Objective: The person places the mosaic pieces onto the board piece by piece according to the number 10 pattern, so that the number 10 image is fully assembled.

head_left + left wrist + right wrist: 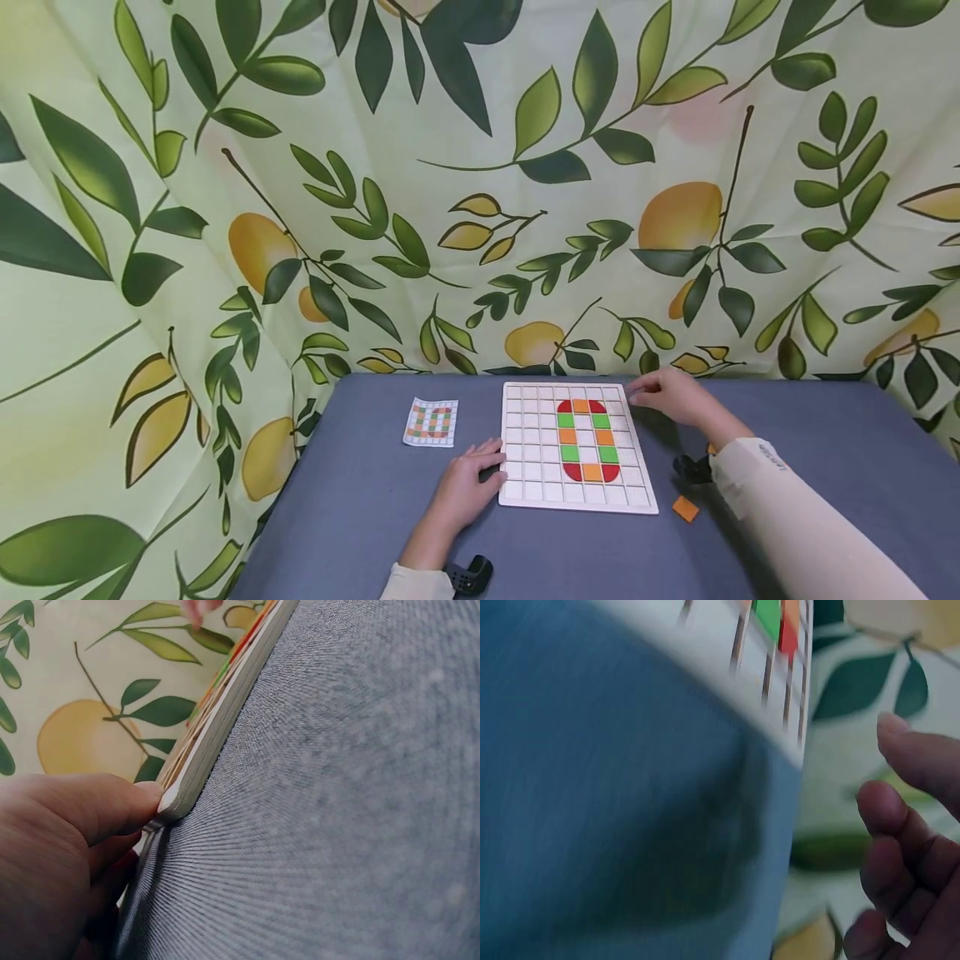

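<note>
A white gridded board point(528, 425) lies on the table, carrying a closed ring of coloured tiles. Red tiles point(572, 472) with rounded outer corners sit at its corners, with orange tiles point(567, 436) and green tiles point(570, 453) between. My left hand point(462, 486) rests at the board's left edge; in the left wrist view its thumb point(124, 802) touches the edge near the front corner. At the far right corner is my right hand point(677, 397). The right wrist view shows its fingers point(885, 806) loosely bent, apart from the board, holding nothing.
A small white card point(431, 422) printed with a coloured grid pattern lies left of the board. Right of the board an orange tile point(686, 508) lies loose, with another orange piece partly hidden by the right sleeve point(780, 492). A leaf-and-fruit patterned cloth point(480, 183) hangs behind the table.
</note>
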The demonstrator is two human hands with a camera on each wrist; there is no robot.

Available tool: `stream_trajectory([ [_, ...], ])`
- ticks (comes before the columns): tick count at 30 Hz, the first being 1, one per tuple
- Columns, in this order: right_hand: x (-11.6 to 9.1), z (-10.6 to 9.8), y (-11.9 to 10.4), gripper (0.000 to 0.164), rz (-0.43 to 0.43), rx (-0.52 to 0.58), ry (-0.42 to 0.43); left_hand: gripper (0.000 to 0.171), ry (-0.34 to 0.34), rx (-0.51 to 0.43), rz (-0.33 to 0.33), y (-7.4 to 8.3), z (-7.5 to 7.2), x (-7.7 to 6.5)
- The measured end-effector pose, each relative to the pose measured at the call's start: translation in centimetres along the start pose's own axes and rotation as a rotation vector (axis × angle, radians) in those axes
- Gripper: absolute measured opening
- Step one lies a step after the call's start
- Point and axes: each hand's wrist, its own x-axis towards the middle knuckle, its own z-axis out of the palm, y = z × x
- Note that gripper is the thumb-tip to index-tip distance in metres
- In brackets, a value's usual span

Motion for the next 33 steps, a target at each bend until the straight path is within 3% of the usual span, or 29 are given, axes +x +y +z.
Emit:
stream_trajectory([
  [4,-2.8,-1.7,2.5,0.032,-0.006,-0.045,0.034,0.026,-0.003,-0.01,-0.003,-0.1,-0.1,0.0],
  [9,-6.0,-2.6,5.2,0.036,0.046,-0.066,0.004,0.025,0.001,-0.005,0.002,-0.2,-0.3,0.0],
  [16,-7.9,-2.5,7.2,0.047,0.081,-0.148,-0.05,0.025,-0.007,-0.008,-0.022,0.1,-0.3,-0.1],
  [20,-8.4,-1.9,6.9,0.039,0.04,-0.185,-0.029,0.025,-0.006,0.001,-0.014,0.2,-0.1,-0.1],
  [24,-9.2,-1.0,5.5,0.032,-0.056,-0.19,-0.018,0.025,-0.004,0.005,-0.006,0.3,-0.1,-0.1],
  [28,-10.2,0.6,3.9,0.031,-0.193,-0.131,-0.108,0.025,-0.01,0.0,-0.029,0.3,-0.1,0.0],
  [33,-11.1,2.2,2.7,0.032,-0.235,-0.137,-0.233,0.026,-0.016,-0.006,-0.051,0.3,-0.1,0.0],
])
